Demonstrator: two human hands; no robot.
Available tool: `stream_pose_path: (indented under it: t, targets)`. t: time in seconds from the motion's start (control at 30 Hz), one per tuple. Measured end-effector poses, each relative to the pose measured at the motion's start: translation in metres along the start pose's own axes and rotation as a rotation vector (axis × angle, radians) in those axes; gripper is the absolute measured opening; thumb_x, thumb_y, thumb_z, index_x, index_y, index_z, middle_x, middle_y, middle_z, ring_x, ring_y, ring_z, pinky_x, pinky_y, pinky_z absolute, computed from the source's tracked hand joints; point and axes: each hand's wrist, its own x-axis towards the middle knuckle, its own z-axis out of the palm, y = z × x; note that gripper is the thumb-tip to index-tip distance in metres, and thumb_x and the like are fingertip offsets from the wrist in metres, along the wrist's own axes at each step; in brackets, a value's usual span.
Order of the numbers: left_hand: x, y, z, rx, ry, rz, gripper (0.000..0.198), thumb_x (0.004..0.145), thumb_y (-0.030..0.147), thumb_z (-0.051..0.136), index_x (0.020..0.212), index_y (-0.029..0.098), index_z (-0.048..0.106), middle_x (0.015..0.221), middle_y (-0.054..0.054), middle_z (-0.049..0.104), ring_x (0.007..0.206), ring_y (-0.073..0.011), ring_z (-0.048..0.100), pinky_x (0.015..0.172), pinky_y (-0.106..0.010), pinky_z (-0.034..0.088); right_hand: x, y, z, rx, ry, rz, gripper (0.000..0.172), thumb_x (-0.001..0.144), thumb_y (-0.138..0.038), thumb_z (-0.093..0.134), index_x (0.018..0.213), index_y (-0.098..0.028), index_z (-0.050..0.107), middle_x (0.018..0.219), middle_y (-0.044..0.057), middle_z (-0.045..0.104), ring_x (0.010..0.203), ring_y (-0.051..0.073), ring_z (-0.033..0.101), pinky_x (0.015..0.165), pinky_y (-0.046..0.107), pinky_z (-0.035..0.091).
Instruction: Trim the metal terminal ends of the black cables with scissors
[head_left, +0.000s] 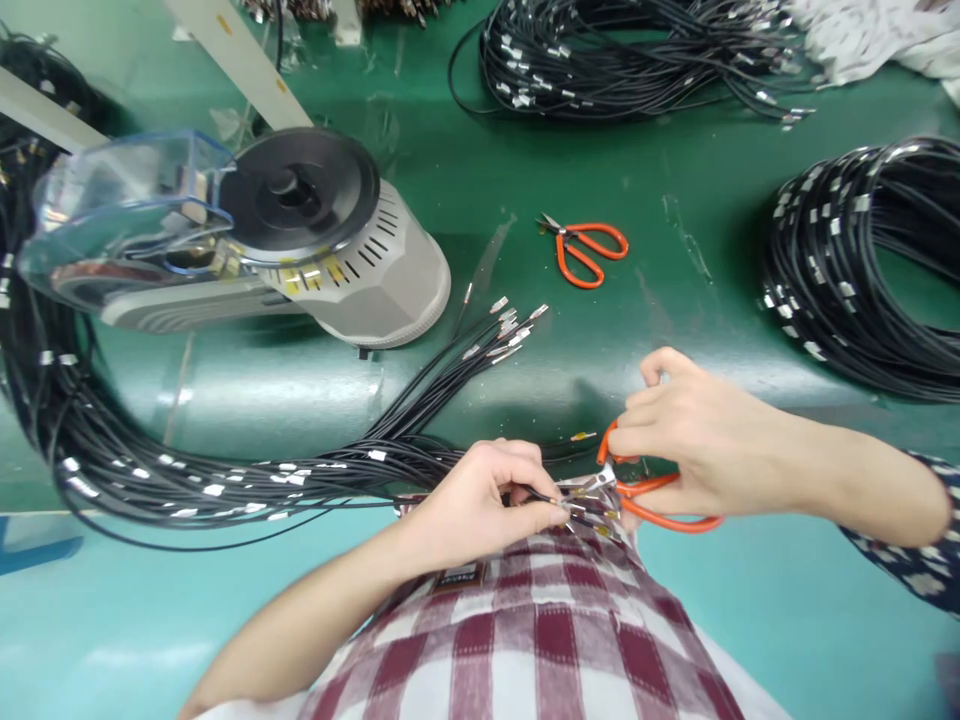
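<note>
Near the table's front edge, my left hand (499, 497) pinches the end of a black cable, close to its metal tip. Just right of it, my right hand (679, 435) holds orange-handled scissors (664, 505), their blades pointing left at the cable tips. The long bundle of black cables (225, 480) with white labels runs in from the left and passes under and behind my left hand. Some cable ends with silvery terminals (510, 335) fan out beyond that hand. Several yellow-marked tips (600, 527) lie over the checked apron (525, 630).
A second pair of orange scissors (589, 250) lies on the green table (660, 300). A grey machine with a black disc (300, 195) stands at the left. Coiled black cables lie at the back (585, 60) and right (832, 260). White cloth (870, 40) is at the back right.
</note>
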Motion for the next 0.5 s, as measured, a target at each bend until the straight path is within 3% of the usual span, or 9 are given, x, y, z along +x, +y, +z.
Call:
stream_pose_path:
  t: [0.5]
  targets:
    - [0.0, -0.003, 0.005, 0.177, 0.113, 0.075, 0.01, 0.079, 0.015, 0.074, 0.069, 0.016, 0.077, 0.061, 0.0, 0.065, 0.058, -0.0106, 0.05, 0.063, -0.026, 0.037, -0.005, -0.011, 0.003, -0.094, -0.081, 0.022, 0.026, 0.08, -0.021, 0.058, 0.058, -0.021, 0.045, 0.047, -0.002, 0.057, 0.044, 0.011, 0.026, 0.068, 0.039, 0.021]
